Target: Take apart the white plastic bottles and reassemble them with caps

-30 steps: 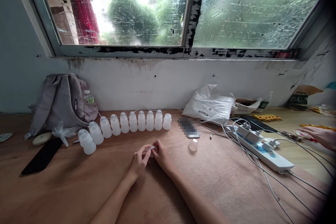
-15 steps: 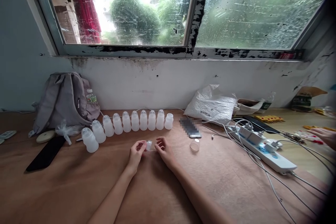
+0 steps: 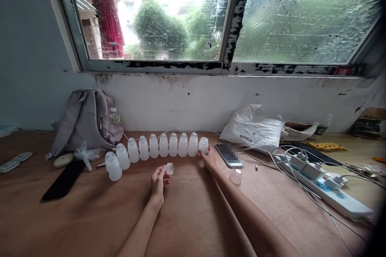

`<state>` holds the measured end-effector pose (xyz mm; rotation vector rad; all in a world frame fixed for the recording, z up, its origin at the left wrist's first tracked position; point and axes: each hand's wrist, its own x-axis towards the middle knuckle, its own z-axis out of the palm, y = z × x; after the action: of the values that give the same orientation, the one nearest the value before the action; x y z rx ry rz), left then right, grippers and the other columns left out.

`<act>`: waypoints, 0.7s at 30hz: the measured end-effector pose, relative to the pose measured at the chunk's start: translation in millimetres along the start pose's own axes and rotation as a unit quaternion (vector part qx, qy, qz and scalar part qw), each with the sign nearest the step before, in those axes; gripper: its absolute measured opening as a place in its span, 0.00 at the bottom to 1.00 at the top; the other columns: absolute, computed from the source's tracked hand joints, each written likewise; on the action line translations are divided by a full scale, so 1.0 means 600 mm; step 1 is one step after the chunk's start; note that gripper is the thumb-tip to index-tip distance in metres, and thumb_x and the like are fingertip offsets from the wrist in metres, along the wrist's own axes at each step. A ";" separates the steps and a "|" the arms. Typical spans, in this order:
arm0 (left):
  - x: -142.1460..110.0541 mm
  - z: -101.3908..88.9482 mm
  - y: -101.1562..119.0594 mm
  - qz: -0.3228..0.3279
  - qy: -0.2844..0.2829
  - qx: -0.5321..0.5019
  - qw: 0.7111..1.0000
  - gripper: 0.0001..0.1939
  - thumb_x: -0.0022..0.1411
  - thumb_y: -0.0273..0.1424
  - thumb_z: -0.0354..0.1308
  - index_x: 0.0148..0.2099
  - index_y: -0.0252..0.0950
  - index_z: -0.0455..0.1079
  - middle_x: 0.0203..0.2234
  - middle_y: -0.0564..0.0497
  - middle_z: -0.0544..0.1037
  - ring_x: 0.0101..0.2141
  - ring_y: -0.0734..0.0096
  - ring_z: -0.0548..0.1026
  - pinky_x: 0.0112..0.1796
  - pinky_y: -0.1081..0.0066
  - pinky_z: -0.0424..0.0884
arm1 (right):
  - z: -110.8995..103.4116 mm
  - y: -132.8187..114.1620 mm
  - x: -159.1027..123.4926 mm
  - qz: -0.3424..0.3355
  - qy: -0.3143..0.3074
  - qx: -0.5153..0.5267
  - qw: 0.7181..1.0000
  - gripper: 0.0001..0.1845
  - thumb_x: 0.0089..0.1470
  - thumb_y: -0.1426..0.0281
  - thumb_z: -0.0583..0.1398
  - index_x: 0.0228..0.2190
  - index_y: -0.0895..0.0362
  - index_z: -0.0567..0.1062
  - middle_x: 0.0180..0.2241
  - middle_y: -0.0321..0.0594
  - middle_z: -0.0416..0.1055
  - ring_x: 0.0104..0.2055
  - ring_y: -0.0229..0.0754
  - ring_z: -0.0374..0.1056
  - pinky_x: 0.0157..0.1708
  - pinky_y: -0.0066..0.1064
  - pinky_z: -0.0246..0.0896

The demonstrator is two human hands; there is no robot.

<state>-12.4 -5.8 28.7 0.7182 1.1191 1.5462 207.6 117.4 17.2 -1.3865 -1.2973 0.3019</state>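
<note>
My left hand (image 3: 159,182) pinches a small translucent ring-shaped cap (image 3: 169,168) above the table, its round opening facing sideways. At the right end of a curved row of frosted baby bottles stands an open-necked bottle (image 3: 204,142) without a cover. My right hand (image 3: 208,157) has its fingers around the lower part of that bottle, which is partly hidden behind them. Clear domed covers sit on the other bottles, such as the neighbouring bottle (image 3: 193,145) and the leftmost bottle (image 3: 113,167). A loose clear domed cover (image 3: 235,177) rests to the right of my right forearm.
A phone (image 3: 228,155) and a silvery plastic parcel (image 3: 253,128) lie beyond my right hand. Cables trail from a white power strip (image 3: 346,204) on the right. On the left are a grey backpack (image 3: 84,120), a black phone-like slab (image 3: 64,180) and a knotted plastic bag (image 3: 87,153).
My right hand has moved away from beside my left hand to the rightmost bottle. My left hand still holds the cap, now turned more open side out. The camera view has shifted slightly.
</note>
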 end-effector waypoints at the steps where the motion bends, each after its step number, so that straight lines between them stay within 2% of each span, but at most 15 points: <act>1: 0.001 0.000 0.000 -0.002 0.000 -0.004 1.000 0.21 0.45 0.44 0.58 0.36 0.33 0.68 0.26 0.51 0.71 0.24 0.76 0.71 0.20 0.79 0.64 | -0.002 -0.004 0.002 0.016 -0.020 0.001 1.000 0.26 0.40 0.63 0.59 0.39 0.66 0.65 0.38 0.55 0.67 0.39 0.48 0.64 0.36 0.34 0.56; 4: 0.003 -0.001 0.000 -0.010 0.004 -0.017 1.000 0.21 0.45 0.44 0.58 0.36 0.33 0.68 0.25 0.51 0.71 0.23 0.76 0.71 0.20 0.79 0.64 | -0.009 -0.018 -0.004 0.073 -0.055 -0.004 0.996 0.21 0.41 0.62 0.59 0.36 0.64 0.66 0.34 0.51 0.68 0.36 0.47 0.65 0.33 0.33 0.56; 8: 0.006 -0.002 -0.001 -0.029 0.003 -0.058 0.998 0.21 0.44 0.45 0.58 0.35 0.34 0.67 0.25 0.52 0.71 0.23 0.78 0.71 0.20 0.80 0.64 | -0.017 -0.045 -0.042 0.093 0.013 -0.012 0.995 0.26 0.45 0.58 0.55 0.43 0.63 0.61 0.39 0.53 0.66 0.37 0.48 0.65 0.33 0.34 0.56; 11: 0.009 -0.001 -0.001 -0.054 0.009 -0.093 0.994 0.21 0.44 0.45 0.59 0.34 0.33 0.66 0.25 0.52 0.70 0.21 0.79 0.69 0.19 0.79 0.64 | -0.024 -0.075 -0.098 0.030 -0.041 0.010 0.999 0.25 0.43 0.59 0.58 0.42 0.58 0.62 0.37 0.45 0.67 0.35 0.44 0.65 0.34 0.32 0.58; 13: 0.009 0.000 0.000 -0.066 0.008 -0.099 0.993 0.21 0.44 0.44 0.59 0.34 0.33 0.66 0.26 0.52 0.70 0.20 0.81 0.68 0.19 0.79 0.64 | -0.030 -0.094 -0.139 -0.073 -0.159 0.015 0.984 0.23 0.44 0.61 0.58 0.42 0.56 0.64 0.40 0.43 0.66 0.39 0.44 0.64 0.36 0.32 0.59; 15: 0.007 0.001 0.001 -0.064 0.000 -0.094 0.994 0.21 0.44 0.44 0.60 0.35 0.33 0.66 0.26 0.52 0.70 0.20 0.81 0.68 0.19 0.80 0.64 | -0.037 -0.107 -0.172 -0.115 -0.215 0.013 0.970 0.21 0.46 0.62 0.57 0.43 0.54 0.64 0.41 0.42 0.65 0.40 0.43 0.64 0.35 0.31 0.61; 18: 0.001 0.000 0.006 -0.048 -0.022 -0.064 0.997 0.20 0.44 0.45 0.60 0.33 0.34 0.66 0.24 0.53 0.70 0.19 0.81 0.67 0.20 0.80 0.63 | -0.046 -0.114 -0.194 -0.131 -0.215 0.008 0.968 0.21 0.46 0.62 0.58 0.43 0.54 0.62 0.38 0.40 0.66 0.38 0.42 0.65 0.33 0.30 0.62; 21: -0.005 -0.002 0.011 -0.022 -0.052 -0.011 0.998 0.19 0.45 0.45 0.58 0.30 0.34 0.66 0.22 0.54 0.69 0.19 0.81 0.66 0.20 0.80 0.62 | -0.054 -0.111 -0.190 -0.173 -0.206 0.000 0.963 0.18 0.47 0.64 0.58 0.41 0.54 0.62 0.37 0.40 0.65 0.38 0.42 0.65 0.35 0.32 0.63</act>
<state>-15.0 -9.1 34.9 0.7456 1.0317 1.4654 158.8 -9.2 26.6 -1.1011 -1.8541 0.3605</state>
